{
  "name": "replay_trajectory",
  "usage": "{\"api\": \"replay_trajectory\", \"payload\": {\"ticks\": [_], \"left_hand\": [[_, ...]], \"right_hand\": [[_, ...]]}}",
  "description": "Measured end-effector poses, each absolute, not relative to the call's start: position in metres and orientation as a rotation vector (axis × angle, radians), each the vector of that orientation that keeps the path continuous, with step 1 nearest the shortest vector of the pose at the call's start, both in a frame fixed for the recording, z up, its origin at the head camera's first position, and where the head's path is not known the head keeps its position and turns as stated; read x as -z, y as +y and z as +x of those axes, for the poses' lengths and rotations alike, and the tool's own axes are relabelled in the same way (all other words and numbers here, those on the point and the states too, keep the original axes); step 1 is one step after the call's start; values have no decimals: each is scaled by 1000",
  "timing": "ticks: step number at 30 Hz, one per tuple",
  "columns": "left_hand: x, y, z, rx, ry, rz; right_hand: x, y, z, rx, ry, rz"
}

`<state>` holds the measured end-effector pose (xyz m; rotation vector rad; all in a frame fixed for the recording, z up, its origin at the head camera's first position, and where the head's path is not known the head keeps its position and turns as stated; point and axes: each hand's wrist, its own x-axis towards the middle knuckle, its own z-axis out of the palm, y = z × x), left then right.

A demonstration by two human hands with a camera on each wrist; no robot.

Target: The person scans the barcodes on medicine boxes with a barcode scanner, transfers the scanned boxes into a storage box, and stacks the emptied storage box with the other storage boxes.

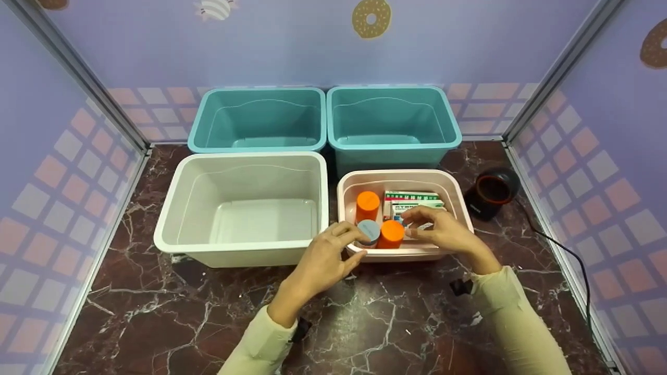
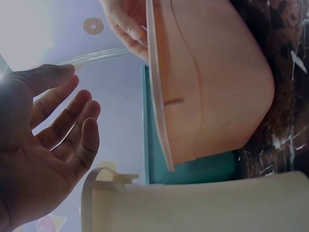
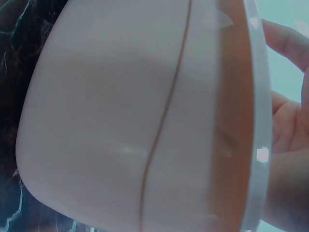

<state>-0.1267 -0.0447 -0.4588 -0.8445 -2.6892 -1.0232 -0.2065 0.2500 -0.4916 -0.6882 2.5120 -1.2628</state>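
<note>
A small pink bin [image 1: 346, 200] holds two orange-capped containers [image 1: 368, 202], a grey-capped container [image 1: 369, 232] and several printed boxes [image 1: 411, 196]. My left hand [image 1: 325, 255] hovers at its front left corner, fingertips close to the grey cap. In the left wrist view that hand [image 2: 53, 130] has loosely bent fingers and an empty palm. Over the front right rim reaches my right hand [image 1: 443, 229], thumb and forefinger apart beside the boxes and the nearer orange cap. The bin wall [image 3: 111, 116] hides part of this hand in the right wrist view.
Left of the pink bin stands a larger white bin [image 1: 208, 249]. Two teal bins [image 1: 260, 148] line the back wall. At the right a black device [image 1: 484, 200] sits with its cable [image 1: 568, 252] running along the side wall. All rest on a dark marbled surface [image 1: 365, 312].
</note>
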Motion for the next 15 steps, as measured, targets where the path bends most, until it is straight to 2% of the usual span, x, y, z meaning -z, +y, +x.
{"api": "replay_trajectory", "payload": {"ticks": [7, 15], "left_hand": [[470, -40, -126, 1003, -2684, -836], [481, -36, -125, 1008, -2606, -829]], "right_hand": [[462, 236, -192, 1273, 2491, -669], [464, 236, -192, 1272, 2488, -646]]}}
